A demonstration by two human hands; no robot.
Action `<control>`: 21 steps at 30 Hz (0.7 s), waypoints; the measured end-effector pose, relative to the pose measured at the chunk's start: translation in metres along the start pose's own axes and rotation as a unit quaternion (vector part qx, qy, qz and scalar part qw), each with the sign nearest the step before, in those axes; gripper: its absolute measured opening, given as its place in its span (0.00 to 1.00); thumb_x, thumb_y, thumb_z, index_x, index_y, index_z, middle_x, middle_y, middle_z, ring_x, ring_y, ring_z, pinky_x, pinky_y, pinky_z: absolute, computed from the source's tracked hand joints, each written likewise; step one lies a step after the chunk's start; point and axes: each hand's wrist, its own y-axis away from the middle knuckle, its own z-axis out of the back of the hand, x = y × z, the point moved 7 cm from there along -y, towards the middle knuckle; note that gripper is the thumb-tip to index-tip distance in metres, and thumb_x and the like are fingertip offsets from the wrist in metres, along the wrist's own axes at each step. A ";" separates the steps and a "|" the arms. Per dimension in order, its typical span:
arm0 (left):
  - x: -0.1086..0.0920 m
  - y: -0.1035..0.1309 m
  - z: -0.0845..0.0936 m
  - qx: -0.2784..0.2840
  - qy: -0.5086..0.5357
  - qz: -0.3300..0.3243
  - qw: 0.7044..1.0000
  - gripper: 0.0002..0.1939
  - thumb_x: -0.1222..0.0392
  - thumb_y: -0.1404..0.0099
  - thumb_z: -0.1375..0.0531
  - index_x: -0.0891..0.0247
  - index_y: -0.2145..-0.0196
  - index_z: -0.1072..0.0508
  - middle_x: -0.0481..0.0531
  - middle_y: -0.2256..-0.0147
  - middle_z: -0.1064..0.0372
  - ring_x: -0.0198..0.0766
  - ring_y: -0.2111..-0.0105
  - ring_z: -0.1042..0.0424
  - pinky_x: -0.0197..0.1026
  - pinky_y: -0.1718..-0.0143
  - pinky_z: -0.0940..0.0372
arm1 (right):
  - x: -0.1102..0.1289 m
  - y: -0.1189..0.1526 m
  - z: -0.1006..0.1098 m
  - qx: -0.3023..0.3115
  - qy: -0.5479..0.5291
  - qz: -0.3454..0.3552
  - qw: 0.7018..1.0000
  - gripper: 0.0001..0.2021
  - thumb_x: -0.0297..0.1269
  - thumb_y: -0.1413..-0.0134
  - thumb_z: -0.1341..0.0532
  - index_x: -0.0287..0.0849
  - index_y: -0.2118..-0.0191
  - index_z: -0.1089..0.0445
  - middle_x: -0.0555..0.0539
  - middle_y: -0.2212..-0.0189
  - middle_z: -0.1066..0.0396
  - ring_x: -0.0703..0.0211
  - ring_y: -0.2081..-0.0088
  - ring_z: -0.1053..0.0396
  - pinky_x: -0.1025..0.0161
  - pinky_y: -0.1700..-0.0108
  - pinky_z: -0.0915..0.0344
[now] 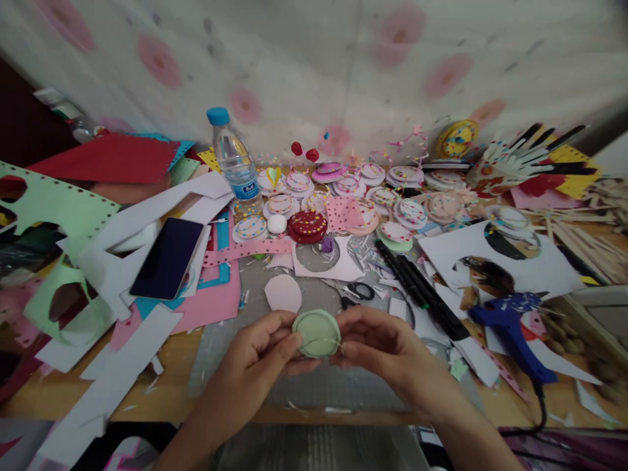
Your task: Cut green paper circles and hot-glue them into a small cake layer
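Note:
A pale green round disc (318, 330) with a raised rim is held above the front of the grey cutting mat (343, 386). My left hand (262, 356) grips its left side, the thumb resting on its face. At its right edge my right hand (385, 343) is closed, thumb and index finger pinching a thin pale strand that runs across the disc's lower part. Just behind the disc lies a white rounded paper piece (283, 294). Scissors with black handles (360, 290) rest on the mat further back.
Decorated round discs (307, 226) crowd the back, beside a water bottle (235, 160). A phone (168, 258) and cut paper lie left. Black pens (405, 278), a blue glue gun (520, 333) with its cord, and a cup of pens (495, 173) are right.

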 end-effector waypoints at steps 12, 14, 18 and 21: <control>-0.002 0.004 -0.001 -0.050 -0.003 -0.018 0.999 0.16 0.50 0.40 0.35 0.63 0.58 0.27 0.52 0.64 0.21 0.44 0.63 0.22 0.42 0.62 0.25 | -0.006 -0.003 0.000 -0.072 -0.039 -0.006 0.997 0.10 0.38 0.55 0.28 0.41 0.66 0.24 0.51 0.74 0.23 0.66 0.73 0.27 0.70 0.69 0.28; -0.003 0.006 -0.001 -0.066 0.002 -0.018 0.998 0.15 0.51 0.39 0.36 0.62 0.58 0.27 0.52 0.64 0.21 0.44 0.63 0.22 0.44 0.60 0.25 | -0.007 -0.003 0.001 -0.078 -0.049 -0.009 0.996 0.11 0.38 0.57 0.27 0.41 0.67 0.24 0.50 0.74 0.23 0.65 0.73 0.27 0.70 0.69 0.28; -0.004 0.008 -0.002 -0.089 0.002 -0.013 0.996 0.15 0.51 0.39 0.37 0.62 0.59 0.27 0.52 0.65 0.21 0.45 0.61 0.22 0.45 0.59 0.25 | -0.009 -0.003 0.001 -0.079 -0.066 -0.007 0.995 0.09 0.37 0.57 0.27 0.43 0.67 0.23 0.51 0.74 0.22 0.67 0.73 0.27 0.72 0.70 0.29; -0.003 0.008 -0.003 -0.073 -0.007 -0.010 0.997 0.15 0.50 0.38 0.38 0.62 0.58 0.27 0.53 0.62 0.21 0.46 0.60 0.22 0.46 0.59 0.25 | -0.009 -0.004 0.000 -0.080 -0.067 -0.010 0.994 0.09 0.36 0.57 0.27 0.43 0.67 0.23 0.51 0.73 0.22 0.66 0.73 0.26 0.72 0.69 0.29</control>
